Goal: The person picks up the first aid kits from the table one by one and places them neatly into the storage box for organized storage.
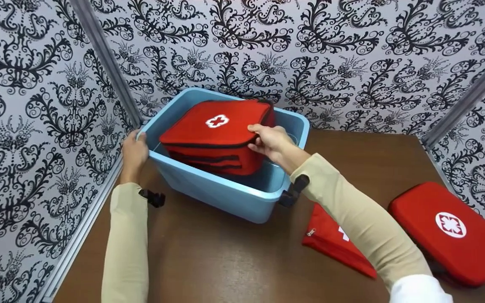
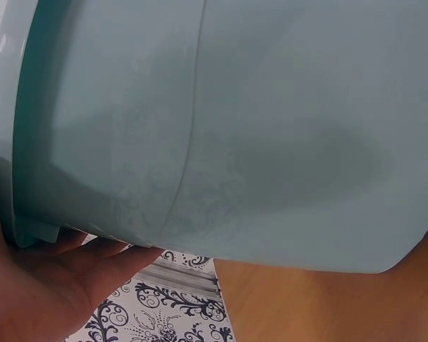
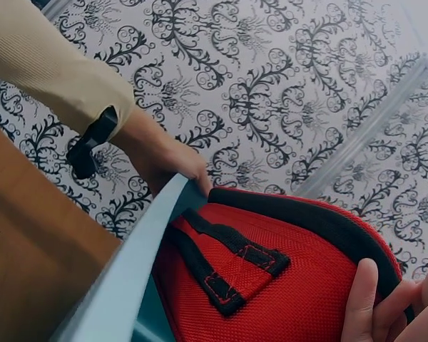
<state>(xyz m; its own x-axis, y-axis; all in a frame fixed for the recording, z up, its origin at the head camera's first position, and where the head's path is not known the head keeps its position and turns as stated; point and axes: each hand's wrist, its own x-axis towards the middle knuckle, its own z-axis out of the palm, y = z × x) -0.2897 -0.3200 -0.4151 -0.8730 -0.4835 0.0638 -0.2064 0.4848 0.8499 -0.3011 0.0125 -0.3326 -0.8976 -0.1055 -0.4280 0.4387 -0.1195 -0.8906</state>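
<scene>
A red first-aid bag (image 1: 192,126) with a white cross badge and black zip trim sits at a slant inside a light-blue plastic tub (image 1: 209,183). At the tub's left corner, my left hand (image 1: 134,153) grips the rim, its fingers curled around the outside in the left wrist view. My right hand (image 1: 275,143) pinches the bag's right front corner between thumb and fingers. Black straps (image 3: 232,274) show on the bag's side in the right wrist view. The bag's underside is hidden within the tub.
Right of the tub, a flat red zip pouch (image 1: 326,242) lies on the brown table (image 1: 217,261), partly under my right forearm. Farther right is a red hard-looking first-aid case (image 1: 449,252). Patterned wall panels (image 1: 246,50) stand behind and at the sides.
</scene>
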